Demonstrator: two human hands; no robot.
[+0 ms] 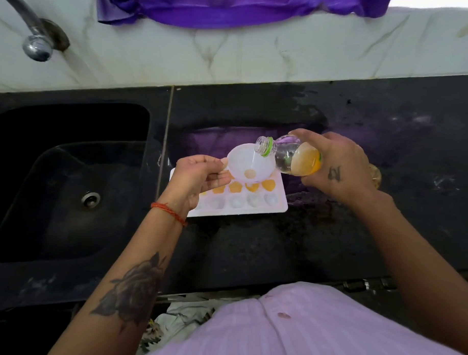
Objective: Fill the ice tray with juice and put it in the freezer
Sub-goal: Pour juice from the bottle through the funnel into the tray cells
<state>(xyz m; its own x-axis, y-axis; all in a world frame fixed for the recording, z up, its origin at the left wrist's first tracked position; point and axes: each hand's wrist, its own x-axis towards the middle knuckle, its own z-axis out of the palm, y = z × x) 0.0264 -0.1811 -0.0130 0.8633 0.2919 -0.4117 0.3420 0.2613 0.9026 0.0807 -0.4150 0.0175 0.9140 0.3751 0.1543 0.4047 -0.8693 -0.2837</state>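
A white ice tray (280,202) lies on the black counter in the middle of the head view. Several cells in its middle row hold orange juice; the near row looks white. My left hand (201,178) pinches the rim of a white funnel (240,157) held over the tray's far side. My right hand (336,168) grips a clear juice bottle (293,156), uncapped and tilted left, its mouth over the funnel. Orange juice sits in the bottle's lower part. The tray's far row is hidden under the funnel and my left hand.
A black sink (68,183) with a drain lies left of the tray, with a steel tap (35,38) above it. A purple cloth (248,9) hangs over the marble wall behind. The counter's front edge runs near my body.
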